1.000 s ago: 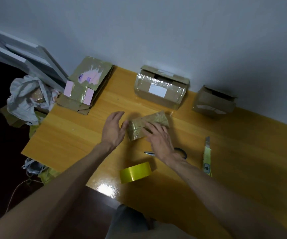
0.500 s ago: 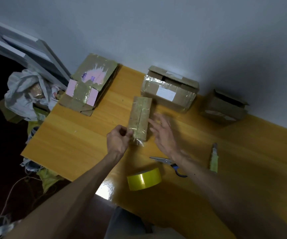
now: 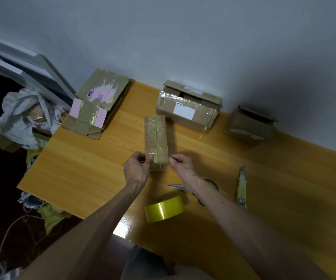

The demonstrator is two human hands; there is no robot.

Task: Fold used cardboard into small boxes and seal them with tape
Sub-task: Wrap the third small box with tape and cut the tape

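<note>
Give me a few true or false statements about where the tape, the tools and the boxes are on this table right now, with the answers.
1. The yellow tape roll lies on the table, nearer the person than the small taped box. True.
2. The left hand holds the scissors. False: it pinches the small taped box's near end; the scissors lie on the table, partly under the right forearm.
3. The utility knife lies right of the scissors. True.
4. The box with the white label sits on top of the small taped box. False: it stands on the table by the wall, behind it.
</note>
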